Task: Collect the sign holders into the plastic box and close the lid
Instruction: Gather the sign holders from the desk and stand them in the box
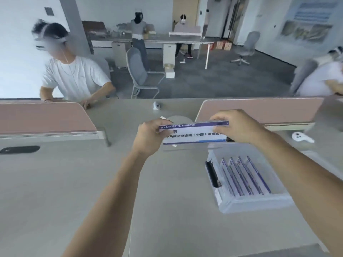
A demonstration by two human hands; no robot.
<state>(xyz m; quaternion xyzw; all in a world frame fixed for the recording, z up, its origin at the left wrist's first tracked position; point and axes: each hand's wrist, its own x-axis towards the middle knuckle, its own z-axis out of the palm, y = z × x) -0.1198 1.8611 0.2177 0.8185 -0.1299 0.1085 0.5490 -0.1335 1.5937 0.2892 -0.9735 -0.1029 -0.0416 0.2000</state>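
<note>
One sign holder (194, 133) in hand, about five in one plastic box (246, 204).

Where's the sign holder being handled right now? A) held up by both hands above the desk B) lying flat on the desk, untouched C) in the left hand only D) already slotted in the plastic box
A: the left hand and right hand grip opposite ends of the sign holder, which is raised off the desk, beyond the open plastic box that already holds other sign holders.

Grey office chair (138, 71) on dark carpet (222, 78) behind pink desk dividers (44, 117).
</note>
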